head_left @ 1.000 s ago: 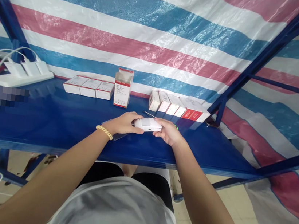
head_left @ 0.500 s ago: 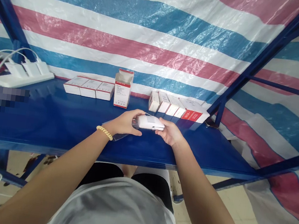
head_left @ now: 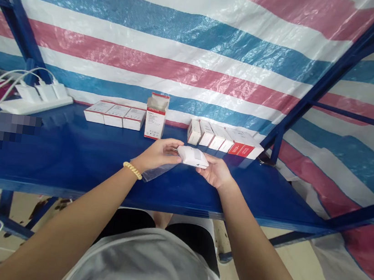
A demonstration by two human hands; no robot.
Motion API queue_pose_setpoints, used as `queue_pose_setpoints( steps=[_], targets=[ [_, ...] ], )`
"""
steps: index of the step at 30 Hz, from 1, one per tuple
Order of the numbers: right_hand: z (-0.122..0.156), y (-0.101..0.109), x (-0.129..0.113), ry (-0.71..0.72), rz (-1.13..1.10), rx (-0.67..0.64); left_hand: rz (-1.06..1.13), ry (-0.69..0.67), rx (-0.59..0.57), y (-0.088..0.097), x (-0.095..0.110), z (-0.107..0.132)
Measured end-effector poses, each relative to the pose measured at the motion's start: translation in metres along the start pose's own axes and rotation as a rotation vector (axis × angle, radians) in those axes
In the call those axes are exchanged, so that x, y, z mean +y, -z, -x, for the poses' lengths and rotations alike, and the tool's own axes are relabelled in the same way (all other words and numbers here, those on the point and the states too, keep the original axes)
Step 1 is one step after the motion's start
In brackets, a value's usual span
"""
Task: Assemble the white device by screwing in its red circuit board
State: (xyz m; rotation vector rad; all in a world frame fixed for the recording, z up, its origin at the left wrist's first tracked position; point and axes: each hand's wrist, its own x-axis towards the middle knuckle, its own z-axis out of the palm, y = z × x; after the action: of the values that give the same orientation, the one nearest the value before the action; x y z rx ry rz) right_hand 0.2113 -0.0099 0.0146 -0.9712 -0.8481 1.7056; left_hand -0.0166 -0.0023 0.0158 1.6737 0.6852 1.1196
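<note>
Hands meet over the blue shelf (head_left: 67, 161), both closed on one small white device (head_left: 193, 156): the left hand (head_left: 157, 154) pinches its near-left end with fingers curled around it, and the right hand (head_left: 215, 171) cradles its other end from beneath, palm up. The device is out of its packaging and held just above the shelf, in front of the open upright box (head_left: 156, 116) — judging from that, unpacking looks done and the handling of the device itself is under way, with nothing yet set down. A clear plastic bag (head_left: 158, 171) lies flat just under the left hand. Left of the upright box sits a row of three closed boxes (head_left: 116, 115); right of it, a longer row of boxes (head_left: 223, 139). Far left of it, a white power strip (head_left: 35, 101) with cables. Nothing stands between the hands and the boxes.
</note>
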Motion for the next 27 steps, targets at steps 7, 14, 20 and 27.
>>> queue_pose_setpoints(
  steps=[7,14,20,27],
  targets=[
    [0.003,-0.004,0.001,-0.029,0.09,-0.045,-0.04,0.088,-0.02,-0.001,-0.005,0.0],
    [0.007,-0.007,0.007,0.095,0.176,-0.036,-0.098,0.072,-0.085,0.002,-0.01,-0.002],
    [0.006,-0.008,0.01,0.214,0.269,-0.053,-0.092,0.073,-0.087,0.003,-0.014,-0.002],
    [0.001,-0.006,0.01,0.329,0.218,0.091,-0.169,0.054,-0.099,0.002,-0.015,-0.002]
  ],
)
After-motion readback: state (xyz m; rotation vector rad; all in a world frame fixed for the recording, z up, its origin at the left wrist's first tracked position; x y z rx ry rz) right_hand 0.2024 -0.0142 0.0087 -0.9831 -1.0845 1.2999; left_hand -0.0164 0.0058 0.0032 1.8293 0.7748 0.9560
